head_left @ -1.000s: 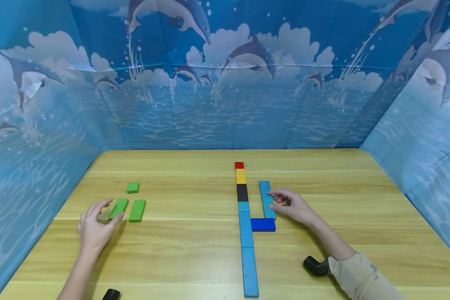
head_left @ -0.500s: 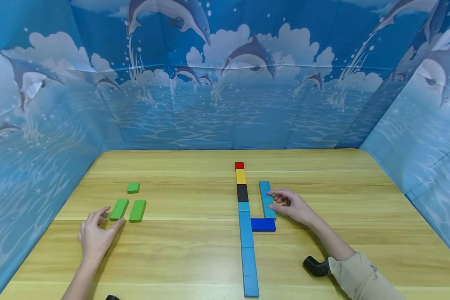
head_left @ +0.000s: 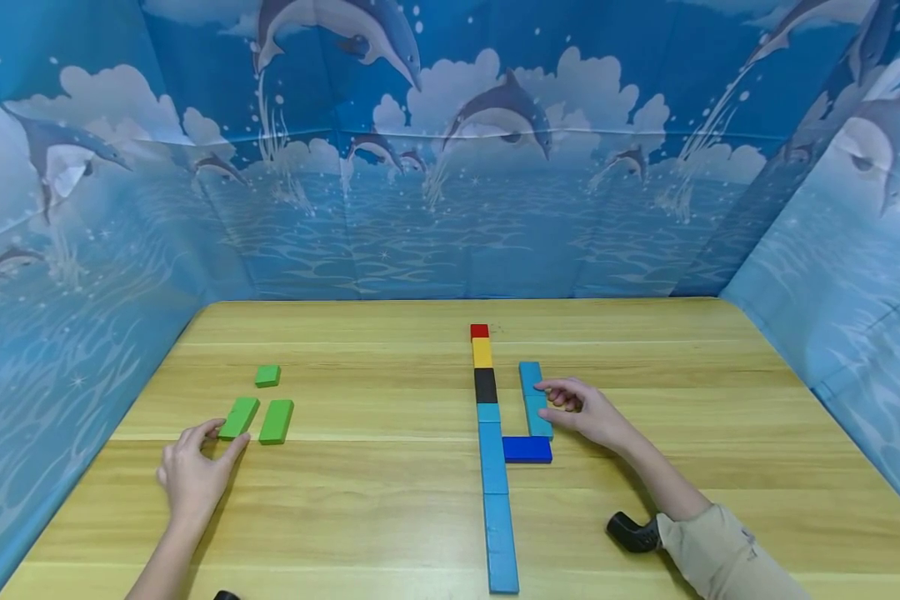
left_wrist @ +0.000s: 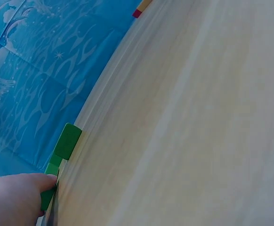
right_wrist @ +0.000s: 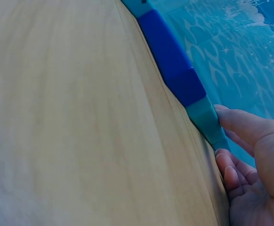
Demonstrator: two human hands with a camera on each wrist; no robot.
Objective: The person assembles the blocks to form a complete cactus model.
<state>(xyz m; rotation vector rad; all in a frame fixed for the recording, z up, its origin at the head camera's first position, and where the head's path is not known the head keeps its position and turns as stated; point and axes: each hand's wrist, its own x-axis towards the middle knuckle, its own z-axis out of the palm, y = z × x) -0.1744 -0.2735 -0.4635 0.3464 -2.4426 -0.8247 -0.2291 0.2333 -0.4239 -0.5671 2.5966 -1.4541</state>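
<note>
The wooden table [head_left: 390,500] fills the lower frame; right of centre, a light blue block [head_left: 534,398] is touched by the relaxed fingers of the right hand [head_left: 587,413]; at lower left, a green block [head_left: 238,417] is pinched at its near end by the left hand [head_left: 193,471].
</note>
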